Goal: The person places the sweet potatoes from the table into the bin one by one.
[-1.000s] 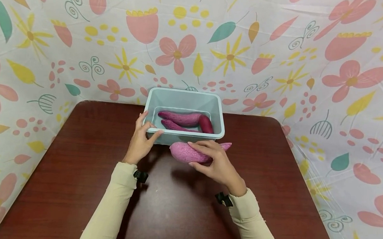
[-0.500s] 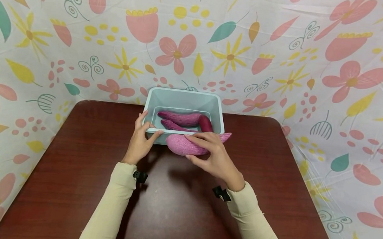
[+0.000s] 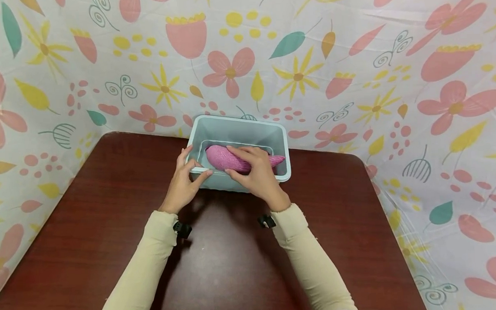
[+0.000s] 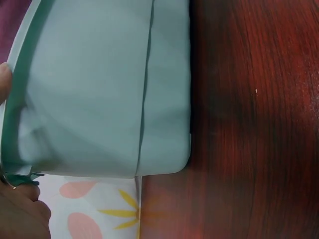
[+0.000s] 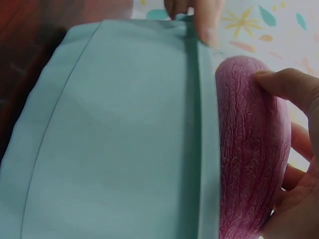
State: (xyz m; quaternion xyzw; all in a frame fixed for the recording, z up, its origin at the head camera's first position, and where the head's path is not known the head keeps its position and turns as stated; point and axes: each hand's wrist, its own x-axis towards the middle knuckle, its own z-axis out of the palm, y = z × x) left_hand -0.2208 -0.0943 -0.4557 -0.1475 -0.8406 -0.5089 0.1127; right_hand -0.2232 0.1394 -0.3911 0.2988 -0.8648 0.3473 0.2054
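A pale blue-green plastic bin stands at the back of the table. My left hand grips its front left corner, thumb on the near rim and fingers at the left side. My right hand holds a pinkish-purple, wrinkled sweet potato over the bin's opening, thumb on the near side and fingers across the top. In the right wrist view the sweet potato shows just beyond the bin's rim. The purple roots lying in the bin are almost wholly hidden beneath it.
The dark reddish-brown wooden table extends in front of the bin and to both sides. A floral cloth hangs right behind the bin and along both sides of the table. Black wrist cameras sit at both cuffs.
My right hand has carried the sweet potato from in front of the bin, up over the near rim and into the opening. My left hand has stayed on the corner.
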